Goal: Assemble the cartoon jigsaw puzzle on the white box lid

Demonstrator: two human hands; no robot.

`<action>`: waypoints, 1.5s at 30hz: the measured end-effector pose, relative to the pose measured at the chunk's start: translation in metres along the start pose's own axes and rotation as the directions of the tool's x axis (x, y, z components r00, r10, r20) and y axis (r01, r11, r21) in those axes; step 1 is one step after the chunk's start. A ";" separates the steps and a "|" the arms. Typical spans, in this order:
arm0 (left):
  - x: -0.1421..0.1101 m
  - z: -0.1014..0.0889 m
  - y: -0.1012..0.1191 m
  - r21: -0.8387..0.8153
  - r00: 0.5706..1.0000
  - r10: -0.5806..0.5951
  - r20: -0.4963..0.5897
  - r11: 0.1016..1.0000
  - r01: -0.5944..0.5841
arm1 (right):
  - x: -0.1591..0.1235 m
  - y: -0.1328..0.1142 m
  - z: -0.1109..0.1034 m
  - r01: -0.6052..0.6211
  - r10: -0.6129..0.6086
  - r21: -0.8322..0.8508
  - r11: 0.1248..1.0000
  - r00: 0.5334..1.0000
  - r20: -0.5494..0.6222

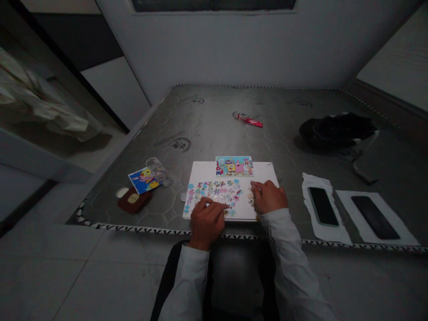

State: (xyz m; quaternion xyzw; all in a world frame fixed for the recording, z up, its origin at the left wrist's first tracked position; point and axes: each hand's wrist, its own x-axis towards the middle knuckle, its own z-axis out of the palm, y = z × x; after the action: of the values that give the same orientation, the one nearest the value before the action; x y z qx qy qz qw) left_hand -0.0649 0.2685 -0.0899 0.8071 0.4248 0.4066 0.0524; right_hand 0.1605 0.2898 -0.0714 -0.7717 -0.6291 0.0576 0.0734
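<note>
Many small jigsaw puzzle pieces in blue, pink and white lie loose on a white board at the near edge of the mat. Over the lower part of these pieces is my left hand, its index finger stretched out to the right and touching down among them. My right hand rests at the board's right side with fingers curled together; whatever is between the fingertips is too small to make out. Beside it lies a small group of yellowish pieces. A cartoon picture card lies at the board's top edge.
Left of the board are a brown case, a second picture card and a clear plastic container. Two phones lie on white sheets at right. Farther back are a red packet and a black bag.
</note>
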 end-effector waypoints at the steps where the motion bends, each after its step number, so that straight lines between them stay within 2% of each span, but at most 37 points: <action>1: 0.000 0.000 0.000 0.001 1.000 0.002 0.001 1.000 -0.002 | -0.001 -0.004 0.001 0.026 -0.026 0.003 1.000 1.000 0.011; 4: 0.001 0.000 0.001 0.004 1.000 0.000 -0.001 1.000 0.000 | -0.003 -0.015 0.002 0.087 -0.088 0.031 0.996 0.996 0.028; 7: 0.002 0.000 0.001 0.004 1.000 0.007 -0.016 1.000 -0.007 | -0.004 -0.015 -0.001 0.086 -0.086 0.033 0.996 0.996 0.018; 10: 0.002 -0.002 0.000 0.000 1.000 0.012 -0.025 1.000 -0.012 | -0.003 -0.003 -0.008 0.013 -0.013 0.013 1.000 1.000 -0.022; 12: 0.003 -0.003 -0.001 -0.002 1.000 0.012 -0.024 1.000 -0.012 | -0.001 0.011 -0.011 -0.077 0.079 0.030 0.997 0.994 -0.070; 14: 0.003 -0.004 -0.001 0.001 1.000 0.010 -0.020 1.000 -0.010 | 0.002 0.023 -0.010 -0.125 0.129 0.058 0.990 0.989 -0.072; 19: 0.003 -0.004 0.000 0.017 1.000 0.003 -0.009 1.000 -0.003 | 0.007 0.039 0.001 -0.113 0.118 0.080 0.990 0.991 -0.060; 24: 0.000 -0.002 -0.002 0.009 1.000 0.014 -0.022 1.000 -0.014 | 0.009 0.039 0.006 -0.124 0.130 0.109 0.986 0.990 -0.057; 32: 0.001 -0.001 -0.002 0.012 1.000 0.015 -0.018 1.000 -0.014 | 0.007 0.032 -0.002 -0.184 0.192 0.152 0.971 0.981 -0.040; 38: 0.001 -0.002 -0.003 0.004 1.000 0.013 -0.021 1.000 -0.013 | 0.007 0.041 -0.007 -0.251 0.241 0.079 0.965 0.964 0.113; 45: 0.001 -0.002 -0.003 -0.013 1.000 0.013 -0.026 1.000 -0.013 | 0.006 0.041 -0.012 -0.335 0.311 0.096 0.937 0.928 0.203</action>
State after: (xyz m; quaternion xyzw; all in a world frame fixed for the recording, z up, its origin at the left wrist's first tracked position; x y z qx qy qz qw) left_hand -0.0680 0.2707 -0.0897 0.8043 0.4174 0.4201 0.0495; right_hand 0.2033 0.2869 -0.0668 -0.8498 -0.4921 0.1809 0.0540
